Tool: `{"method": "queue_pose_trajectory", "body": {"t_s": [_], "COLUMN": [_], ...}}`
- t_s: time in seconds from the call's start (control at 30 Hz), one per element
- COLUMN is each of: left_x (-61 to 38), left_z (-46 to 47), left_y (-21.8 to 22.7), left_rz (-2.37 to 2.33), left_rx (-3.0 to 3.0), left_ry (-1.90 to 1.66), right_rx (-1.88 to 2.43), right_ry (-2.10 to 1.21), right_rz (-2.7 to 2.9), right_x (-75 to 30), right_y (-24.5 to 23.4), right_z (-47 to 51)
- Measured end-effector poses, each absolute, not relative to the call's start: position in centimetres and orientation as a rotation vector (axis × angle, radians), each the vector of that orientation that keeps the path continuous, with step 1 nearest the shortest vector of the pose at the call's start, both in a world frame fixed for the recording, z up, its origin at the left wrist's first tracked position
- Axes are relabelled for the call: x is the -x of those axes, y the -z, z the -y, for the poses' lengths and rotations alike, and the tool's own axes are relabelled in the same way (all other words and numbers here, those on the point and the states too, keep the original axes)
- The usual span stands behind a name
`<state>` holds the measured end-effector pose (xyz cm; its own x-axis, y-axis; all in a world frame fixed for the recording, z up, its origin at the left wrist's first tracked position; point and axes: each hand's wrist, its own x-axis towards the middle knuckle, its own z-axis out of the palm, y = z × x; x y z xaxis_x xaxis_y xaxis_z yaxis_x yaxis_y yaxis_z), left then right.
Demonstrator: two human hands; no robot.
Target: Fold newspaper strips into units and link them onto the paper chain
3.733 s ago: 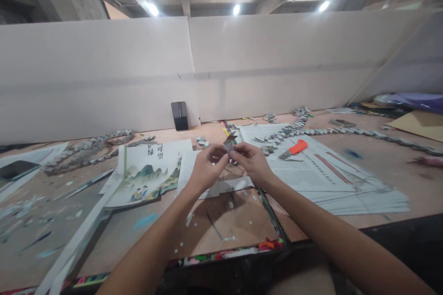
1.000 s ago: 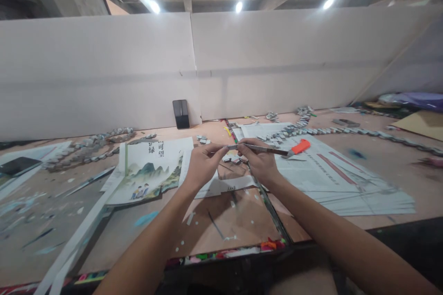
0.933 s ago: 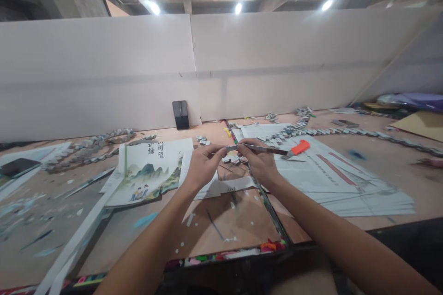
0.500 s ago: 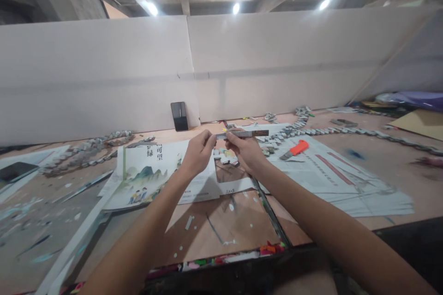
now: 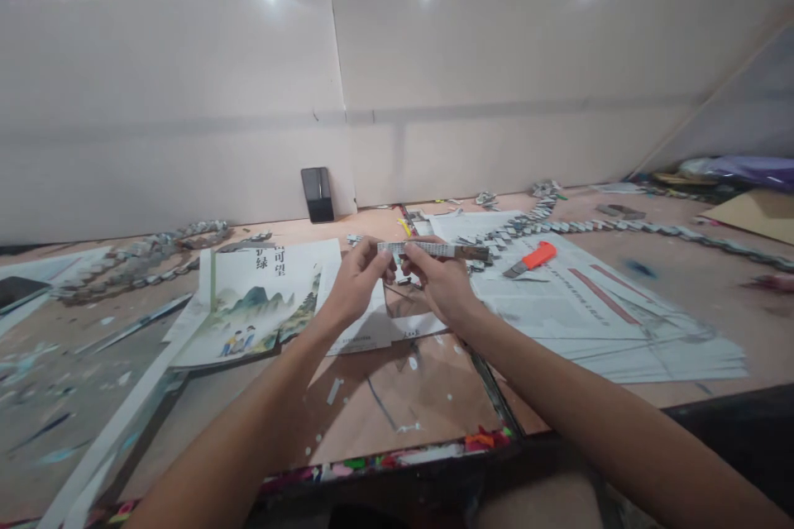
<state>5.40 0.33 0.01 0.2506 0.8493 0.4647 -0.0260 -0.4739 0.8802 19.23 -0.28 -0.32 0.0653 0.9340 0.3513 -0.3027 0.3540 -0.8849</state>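
Observation:
A narrow folded strip of printed paper (image 5: 456, 250) is held level above the table between my two hands. My left hand (image 5: 358, 281) pinches its left end between thumb and fingers. With thumb and forefinger, my right hand (image 5: 439, 281) grips the strip near its middle, and the darker right end sticks out past the knuckles. Beneath and behind my hands lie small folded paper pieces, partly hidden. To the right, an orange utility knife (image 5: 538, 258) rests on a stack of newspaper sheets (image 5: 558, 306). An illustrated printed page (image 5: 260, 306) lies to the left.
Chains of folded paper (image 5: 620, 226) stretch across the right side, and another chain (image 5: 149, 256) lies at left. A black phone (image 5: 318, 195) leans against the white board (image 5: 186, 99). A metal ruler (image 5: 140, 321) lies at left. Coloured scraps fill the groove along the table's front edge.
The view has tipped down slightly. Both hands still hold the paper strip; its left end now shows more broadly in front of the left fingers.

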Motion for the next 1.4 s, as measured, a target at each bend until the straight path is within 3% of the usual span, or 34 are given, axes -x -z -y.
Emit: {"method": "queue_pose_trajectory", "body": {"t_s": [0.17, 0.4, 1.4], "left_x": [-5.9, -4.6, -3.5], "left_z": [-0.4, -0.7, -0.9], "left_y": [0.2, -0.7, -1.2], "left_rz": [-0.751, -0.754, -0.834], "left_rx": [-1.415, -1.248, -1.304], "left_ry": [-1.368, -1.380, -1.464], "right_rx": [0.813, 0.531, 0.450], "right_ry": [-0.786, -0.160, 0.050], "right_rz": [1.381, 1.897, 2.034], "right_x": [-19.2, -20.7, -21.0], "right_y": [0.4, 0.7, 1.2], "right_z": [1.2, 1.3, 1.1]}}
